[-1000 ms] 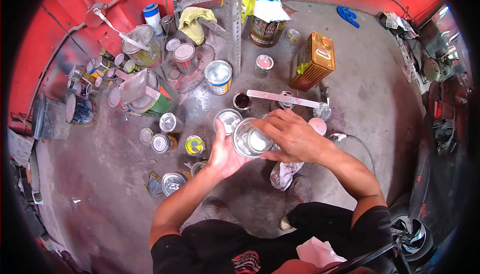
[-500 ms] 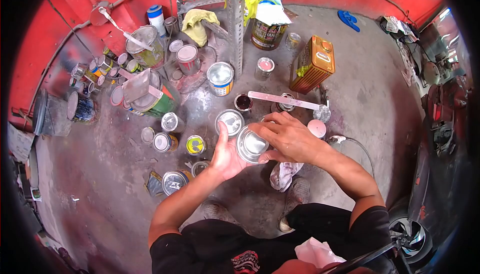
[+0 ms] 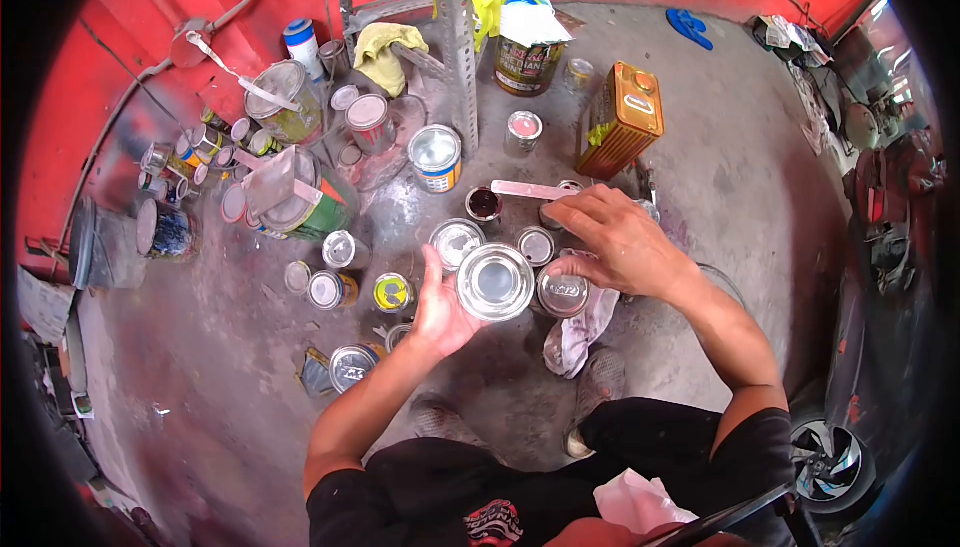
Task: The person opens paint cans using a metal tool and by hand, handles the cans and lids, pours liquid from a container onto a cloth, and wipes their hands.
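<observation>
My left hand (image 3: 447,312) holds a round silver paint can (image 3: 495,282) from its left side, with the thumb up and the palm against it. The can's shiny rim and grey middle face the camera. My right hand (image 3: 625,247) is apart from this can, to its right, with thumb and fingers spread. Below its thumb is a round metal lid with raised marks (image 3: 563,293); whether the thumb touches it I cannot tell. Close by are another silver-topped can (image 3: 458,243), a small lidded can (image 3: 536,245) and a can of dark red liquid (image 3: 484,204).
A pink-stained stick (image 3: 530,190) lies across cans beyond my right hand. A stained cloth (image 3: 582,332) lies by my shoe. Several paint cans stand left, near a metal post (image 3: 458,57). A gold rectangular tin (image 3: 625,122) stands back right.
My right hand has left the held can and moved right, its fingers spreading. The can's top and the marked lid now show. My left hand still holds the can.
</observation>
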### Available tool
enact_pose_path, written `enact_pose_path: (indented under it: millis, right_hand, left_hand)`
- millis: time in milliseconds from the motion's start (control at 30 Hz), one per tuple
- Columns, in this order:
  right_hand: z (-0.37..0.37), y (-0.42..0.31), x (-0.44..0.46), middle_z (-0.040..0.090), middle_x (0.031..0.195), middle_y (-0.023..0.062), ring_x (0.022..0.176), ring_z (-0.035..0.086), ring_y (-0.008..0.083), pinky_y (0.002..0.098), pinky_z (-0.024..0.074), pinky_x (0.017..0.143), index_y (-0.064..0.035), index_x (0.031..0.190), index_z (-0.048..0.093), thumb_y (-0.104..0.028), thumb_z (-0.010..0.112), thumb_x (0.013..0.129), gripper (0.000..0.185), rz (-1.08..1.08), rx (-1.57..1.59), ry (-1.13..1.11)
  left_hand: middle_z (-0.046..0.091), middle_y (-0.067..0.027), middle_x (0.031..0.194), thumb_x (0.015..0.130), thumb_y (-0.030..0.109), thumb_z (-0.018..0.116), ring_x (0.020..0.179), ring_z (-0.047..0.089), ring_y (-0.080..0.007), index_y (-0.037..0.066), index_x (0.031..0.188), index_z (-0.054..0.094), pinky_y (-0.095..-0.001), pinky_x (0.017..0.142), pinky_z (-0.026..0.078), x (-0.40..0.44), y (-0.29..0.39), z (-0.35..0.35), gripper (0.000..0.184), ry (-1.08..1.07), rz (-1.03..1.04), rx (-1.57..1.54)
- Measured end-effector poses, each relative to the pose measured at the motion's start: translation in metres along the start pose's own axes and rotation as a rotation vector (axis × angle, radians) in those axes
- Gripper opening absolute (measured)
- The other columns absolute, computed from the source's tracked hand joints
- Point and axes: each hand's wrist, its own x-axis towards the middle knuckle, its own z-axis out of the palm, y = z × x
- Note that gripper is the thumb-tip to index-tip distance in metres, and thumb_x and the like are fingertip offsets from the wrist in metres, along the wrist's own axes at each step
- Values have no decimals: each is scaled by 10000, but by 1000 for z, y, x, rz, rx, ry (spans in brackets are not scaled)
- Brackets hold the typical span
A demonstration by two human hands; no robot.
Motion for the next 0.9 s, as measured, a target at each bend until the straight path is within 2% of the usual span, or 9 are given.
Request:
enact_pose_path:
  millis: [167, 233, 267, 333, 433, 567, 667, 833, 900]
  right_hand:
    - [39, 10, -22, 663, 1153, 196, 1052, 647, 352, 440, 532, 891, -4, 1297, 592, -423, 723, 901, 591, 92, 142, -28]
    - [67, 8, -22, 674, 1128, 192, 966, 695, 304, 401, 573, 842, 15, 1327, 565, -360, 649, 986, 514, 296, 557, -248]
    - [91, 13, -23, 674, 1128, 192, 966, 695, 304, 401, 573, 842, 15, 1327, 565, -360, 649, 986, 514, 293, 560, -245]
    - [132, 20, -21, 680, 1137, 152, 932, 701, 212, 344, 596, 817, 25, 1359, 532, -364, 549, 1052, 496, 780, 1189, -243]
    - [149, 23, -17, 683, 1125, 105, 947, 690, 168, 304, 594, 828, 6, 1356, 549, -337, 501, 1078, 445, 803, 1474, -282]
    - [156, 21, -7, 713, 984, 92, 859, 693, 153, 300, 587, 751, 10, 1278, 623, -232, 624, 1019, 354, 753, 1485, -293]
    - [166, 31, -7, 710, 941, 78, 828, 685, 142, 288, 572, 724, 19, 1223, 657, -197, 669, 979, 326, 723, 1381, -338]
    - [173, 42, -1, 708, 888, 76, 778, 678, 140, 287, 559, 688, 33, 1154, 689, -155, 649, 960, 272, 697, 1226, -346]
    - [181, 49, 6, 709, 866, 79, 753, 677, 140, 289, 558, 679, 36, 1139, 695, -143, 638, 959, 259, 664, 1162, -345]
  left_hand:
    - [527, -174, 1464, 883, 871, 216, 1343, 523, -330, 5, 1481, 423, -525, 1129, 409, 2, 3, -5, 1073, 121, 23, 25]
    - [524, -172, 1467, 882, 873, 207, 1346, 520, -328, 10, 1485, 417, -521, 1128, 411, 4, 2, -6, 1074, 141, 30, 18]
    - [521, -170, 1469, 881, 876, 199, 1349, 517, -326, 14, 1489, 411, -518, 1127, 414, 4, 1, -8, 1075, 164, 32, 4]
    - [522, -162, 1471, 874, 883, 187, 1358, 511, -319, 26, 1492, 410, -524, 1131, 407, 3, 1, -14, 1080, 166, 39, 11]
    - [518, -151, 1479, 875, 881, 156, 1371, 501, -311, 43, 1500, 404, -531, 1138, 395, 3, 3, -20, 1074, 178, 41, 12]
    - [505, -143, 1494, 904, 848, 102, 1384, 485, -309, 54, 1510, 394, -539, 1148, 375, 4, -2, -21, 1042, 244, 50, 44]
    - [512, -138, 1491, 923, 830, 135, 1378, 494, -303, 51, 1514, 380, -508, 1143, 384, 2, -8, -28, 1007, 229, 55, 79]
    - [556, -178, 1393, 943, 815, 179, 1306, 532, -328, -9, 1445, 401, -541, 1122, 377, 2, -12, -54, 990, 480, 77, 157]
    - [553, -194, 1358, 953, 803, 219, 1259, 544, -331, -31, 1408, 413, -531, 1091, 412, 3, -5, -66, 970, 468, 113, 162]
